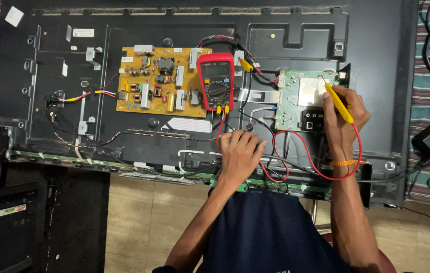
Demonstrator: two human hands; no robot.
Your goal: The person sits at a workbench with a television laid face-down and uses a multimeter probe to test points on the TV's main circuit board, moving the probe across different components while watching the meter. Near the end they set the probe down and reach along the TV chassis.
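Right hand (343,114) pinching yellow probe (337,101) on green circuit board (300,98), left hand (240,151) flat, fingers spread, beside red multimeter (216,81)

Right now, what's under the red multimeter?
The red multimeter lies on the black metal television back panel, overlapping the yellow circuit board's right edge. Whatever sits directly beneath is covered.

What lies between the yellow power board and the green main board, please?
In the head view, a red multimeter lies between the yellow power board and the green main board, with a white ribbon cable beside it.
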